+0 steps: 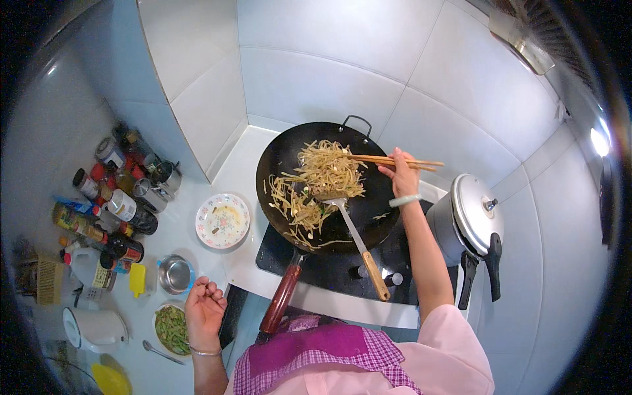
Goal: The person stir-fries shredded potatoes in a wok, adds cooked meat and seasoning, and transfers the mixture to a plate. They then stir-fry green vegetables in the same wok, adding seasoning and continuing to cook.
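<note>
My right hand (404,173) grips a pair of wooden chopsticks (424,163), whose tips reach into a heap of shredded stir-fried food (331,165). That food lies in a black wok (377,217) on the cooktop. A metal spatula (351,227) with a wooden handle leans in the wok, its blade under or against the shreds and its handle over the front rim. The wok's dark red handle (282,301) points towards me. My left hand (206,308) hovers palm up with fingers loosely curled, holding nothing, near a bowl of green vegetables (171,328) and a small metal bowl (175,274).
A flowered plate (223,220) with food traces sits left of the wok. Several seasoning bottles (131,212) crowd the left wall. A pressure cooker (469,217) stands right of the black cooktop (331,279). A spoon (163,353) and a white kettle (94,328) are at lower left.
</note>
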The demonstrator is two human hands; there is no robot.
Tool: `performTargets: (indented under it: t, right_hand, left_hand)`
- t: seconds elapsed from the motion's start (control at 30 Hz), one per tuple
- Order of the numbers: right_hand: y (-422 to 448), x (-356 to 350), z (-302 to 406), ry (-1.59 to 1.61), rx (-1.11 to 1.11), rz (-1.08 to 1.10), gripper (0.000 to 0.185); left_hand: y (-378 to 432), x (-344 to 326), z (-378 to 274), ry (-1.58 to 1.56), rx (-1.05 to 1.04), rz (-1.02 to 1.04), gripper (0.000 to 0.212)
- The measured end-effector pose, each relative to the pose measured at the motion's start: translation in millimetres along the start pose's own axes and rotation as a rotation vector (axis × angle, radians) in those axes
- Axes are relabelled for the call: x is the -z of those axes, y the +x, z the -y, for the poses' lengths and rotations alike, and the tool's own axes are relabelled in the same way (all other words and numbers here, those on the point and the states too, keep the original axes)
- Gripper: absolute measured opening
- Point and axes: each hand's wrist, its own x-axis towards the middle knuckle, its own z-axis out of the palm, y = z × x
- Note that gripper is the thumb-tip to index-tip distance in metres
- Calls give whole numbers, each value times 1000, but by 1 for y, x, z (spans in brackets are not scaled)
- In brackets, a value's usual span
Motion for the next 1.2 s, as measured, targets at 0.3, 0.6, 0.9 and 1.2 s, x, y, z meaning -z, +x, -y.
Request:
performTargets:
  t: [0.3, 0.6, 0.9, 1.2]
  right_hand:
    - [-126, -20, 130, 332, 328, 466, 29]
    - [-189, -9, 189, 967, 548, 1025, 33]
    - [-196, -3, 181, 1075, 442, 1052, 26]
    - [-213, 7, 135, 330, 570, 510, 36]
  left_hand:
    - [-7, 7, 6, -5, -2, -16, 11]
    - [-19, -11, 18, 45, 11, 43, 12]
    - [-45, -7, 27, 61, 21, 85, 12]
    - [-88, -36, 32, 190, 80, 283, 17]
